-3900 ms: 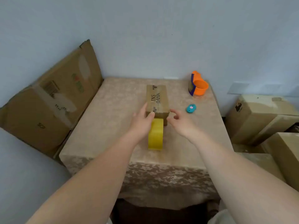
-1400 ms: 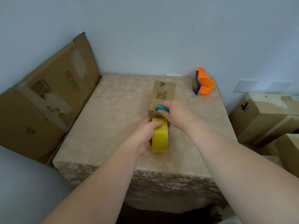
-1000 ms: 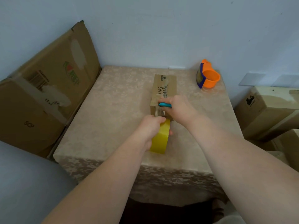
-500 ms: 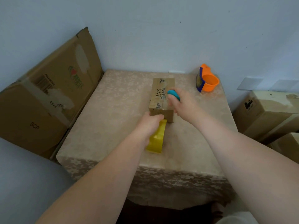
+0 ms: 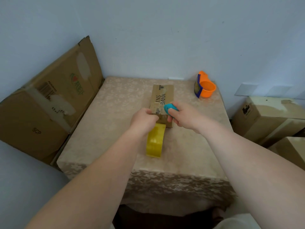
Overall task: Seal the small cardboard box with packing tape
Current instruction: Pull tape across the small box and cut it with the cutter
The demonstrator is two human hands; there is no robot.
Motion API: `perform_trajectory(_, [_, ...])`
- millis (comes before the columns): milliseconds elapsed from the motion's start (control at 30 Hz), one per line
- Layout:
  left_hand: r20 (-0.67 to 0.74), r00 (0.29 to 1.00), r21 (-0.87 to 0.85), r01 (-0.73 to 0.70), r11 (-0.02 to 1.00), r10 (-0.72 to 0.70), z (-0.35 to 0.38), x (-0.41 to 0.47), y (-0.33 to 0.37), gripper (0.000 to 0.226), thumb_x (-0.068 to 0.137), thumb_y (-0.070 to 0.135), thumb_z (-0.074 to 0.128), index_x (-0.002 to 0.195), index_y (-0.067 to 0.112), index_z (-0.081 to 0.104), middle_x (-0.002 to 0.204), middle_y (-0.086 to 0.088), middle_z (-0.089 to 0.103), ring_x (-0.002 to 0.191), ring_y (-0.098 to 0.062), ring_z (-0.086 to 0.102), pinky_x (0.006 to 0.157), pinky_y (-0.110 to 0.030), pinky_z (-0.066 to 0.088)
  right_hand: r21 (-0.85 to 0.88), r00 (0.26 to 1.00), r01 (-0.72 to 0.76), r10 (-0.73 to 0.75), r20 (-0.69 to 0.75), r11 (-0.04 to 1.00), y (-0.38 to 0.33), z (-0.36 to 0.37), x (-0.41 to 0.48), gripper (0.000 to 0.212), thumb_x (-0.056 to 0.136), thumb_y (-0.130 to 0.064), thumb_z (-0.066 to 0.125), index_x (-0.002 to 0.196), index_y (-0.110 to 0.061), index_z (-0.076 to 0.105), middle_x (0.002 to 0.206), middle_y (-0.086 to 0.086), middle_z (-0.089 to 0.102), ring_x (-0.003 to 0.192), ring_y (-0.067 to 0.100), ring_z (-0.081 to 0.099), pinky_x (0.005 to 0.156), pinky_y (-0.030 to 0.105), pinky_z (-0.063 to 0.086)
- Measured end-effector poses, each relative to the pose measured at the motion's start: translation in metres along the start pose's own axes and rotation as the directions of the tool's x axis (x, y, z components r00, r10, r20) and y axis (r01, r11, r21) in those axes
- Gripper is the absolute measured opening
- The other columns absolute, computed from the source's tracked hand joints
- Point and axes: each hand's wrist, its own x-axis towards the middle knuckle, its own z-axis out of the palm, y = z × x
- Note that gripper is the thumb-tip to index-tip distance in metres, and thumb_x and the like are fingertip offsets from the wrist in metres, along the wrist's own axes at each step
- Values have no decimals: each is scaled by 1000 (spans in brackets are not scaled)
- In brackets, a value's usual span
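Box [image 5: 162, 100] near end: L hand [image 5: 145, 119] pinching; R hand [image 5: 183, 117] grips cutter [image 5: 170, 108].

Tape roll [image 5: 154, 140] before box [image 5: 162, 100] on table [image 5: 115, 113]; dispenser [image 5: 204, 87] behind, right.

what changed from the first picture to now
The right hand took hold of the small blue cutter, which lay on the table beside the box, and brought it to the near end of the small cardboard box. The left hand stayed at that end, above the yellow tape roll. The orange dispenser at the far corner did not move.
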Motion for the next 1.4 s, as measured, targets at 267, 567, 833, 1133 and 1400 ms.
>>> perform_trajectory(267, [236,940,-226,301,927,-247,6,4,-23,34,87,33,59,116,15,57,110,-13,66,96,-30,65,87,-43,53,-315,990,82,-113,-82,946,0,1,2,17,96,-23,45,88,-9,53,82,10,64,65,19,54,54,29,38])
perform_trajectory(567, [429,872,-406,418,812,-235,5,10,-32,35,90,29,51,112,4,60,85,-18,67,62,-28,64,66,-36,54,-574,988,140,-150,30,807,-8,12,14,33,97,-24,44,122,-5,54,121,17,62,104,32,59,87,43,49])
perform_trajectory(833, [508,847,-387,390,836,-160,3,6,-40,31,93,27,42,89,8,66,72,-13,72,51,-23,65,61,-31,53,-749,988,156,-89,130,644,-10,20,22,27,96,-20,45,117,-5,53,124,21,60,107,36,60,86,44,52])
perform_trajectory(1133, [537,832,-392,395,831,-142,2,2,-42,30,92,27,40,96,7,63,73,-14,72,50,-24,64,57,-28,53,-823,981,192,-96,166,534,-15,24,24,23,96,-15,45,115,-7,55,117,14,62,103,30,62,71,32,44])
perform_trajectory(1400, [547,828,-417,394,819,-119,1,1,-44,31,91,25,40,108,6,58,77,-17,72,51,-26,64,56,-28,53,-853,973,230,-98,208,469,-18,31,28,28,95,-11,40,120,-11,54,119,14,60,105,34,61,85,45,53])
